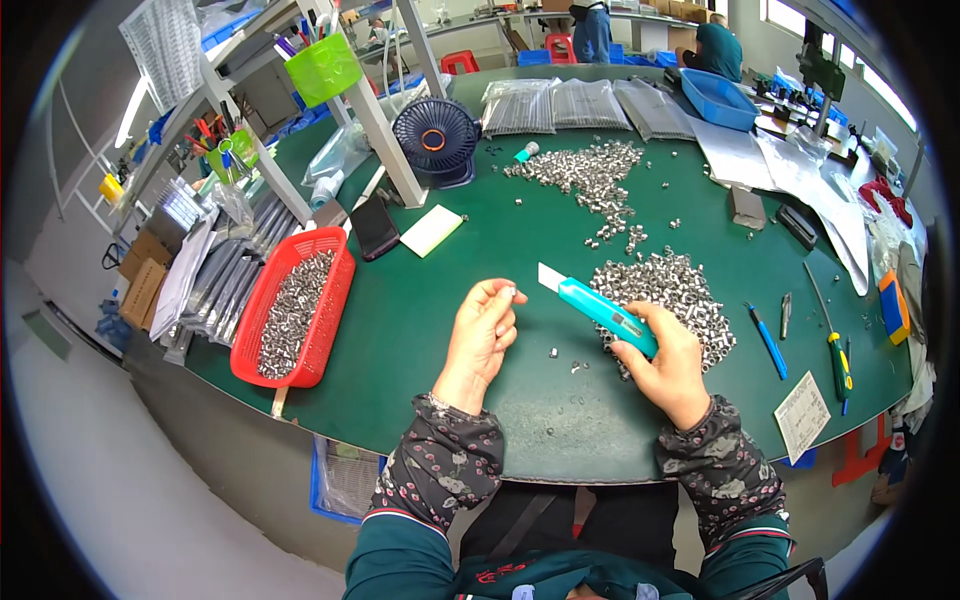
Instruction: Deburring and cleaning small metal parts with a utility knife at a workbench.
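My right hand (667, 362) is wrapped round a teal utility knife (603, 312), its blade out and pointing up and left toward my other hand. Pinched between the thumb and forefinger of my left hand (480, 335) is a small metal ring (513, 292), partly covered by the fingertips. A heap of small silvery metal rings (680, 295) lies just behind and beside the knife hand. Between my hands a single loose ring (553, 352) rests on the green table (450, 270), with small scraps close by.
A red basket (325, 345) of metal parts stands at left. Beyond are a phone (374, 228), yellow notepad (432, 231), fan (434, 142) and another ring pile (590, 175). At right lie a blue pen-like tool (767, 342), screwdriver (838, 350) and paper card (802, 415).
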Tool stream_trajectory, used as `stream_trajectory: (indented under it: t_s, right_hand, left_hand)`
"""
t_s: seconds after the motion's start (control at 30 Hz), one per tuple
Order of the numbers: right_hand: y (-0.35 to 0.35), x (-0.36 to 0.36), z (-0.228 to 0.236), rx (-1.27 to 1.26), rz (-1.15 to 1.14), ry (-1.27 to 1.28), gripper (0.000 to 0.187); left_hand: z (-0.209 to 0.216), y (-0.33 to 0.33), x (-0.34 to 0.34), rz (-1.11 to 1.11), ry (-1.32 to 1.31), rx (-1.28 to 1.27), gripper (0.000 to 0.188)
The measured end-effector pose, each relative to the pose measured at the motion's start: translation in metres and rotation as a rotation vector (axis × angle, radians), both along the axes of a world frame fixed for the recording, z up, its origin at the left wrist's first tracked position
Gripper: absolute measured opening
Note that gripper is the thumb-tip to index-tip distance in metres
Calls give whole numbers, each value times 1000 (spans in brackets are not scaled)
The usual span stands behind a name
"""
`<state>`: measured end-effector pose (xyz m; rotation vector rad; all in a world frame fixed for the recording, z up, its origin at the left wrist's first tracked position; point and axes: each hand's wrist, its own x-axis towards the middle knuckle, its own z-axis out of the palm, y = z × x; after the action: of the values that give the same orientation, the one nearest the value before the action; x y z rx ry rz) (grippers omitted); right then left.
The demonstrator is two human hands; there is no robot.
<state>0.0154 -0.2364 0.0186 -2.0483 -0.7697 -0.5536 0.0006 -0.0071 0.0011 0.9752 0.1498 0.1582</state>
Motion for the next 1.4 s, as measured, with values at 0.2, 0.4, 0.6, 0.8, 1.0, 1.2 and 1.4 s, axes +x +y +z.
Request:
stream_trajectory:
  t_s: [0.2,0.4,0.6,0.8,1.0,1.2,1.4]
  right_hand:
    - [-5,3,-3,-60,55,122,28]
    - [-6,4,-3,-36,116,185,26]
    - [-6,2,0,-60,126,276,25]
    - [-7,5,-1,66,85,98,26]
    - [-7,5,-3,10,67,116,28]
    - [-7,5,-3,-35,63,111,28]
    - [-7,3,-1,-28,90,169,29]
  left_hand:
    - [-1,2,0,-49,-24,-14,12]
    - [-1,1,0,-62,-24,-8,12]
    - [-1,0,0,-68,-11,40,11]
    - [-2,0,0,-61,5,12,10]
    - [1,0,-1,-52,-26,10,9]
    - [2,-2,-1,-59,12,25,12]
    - [-3,3,-1,-117,-12,-38,13]
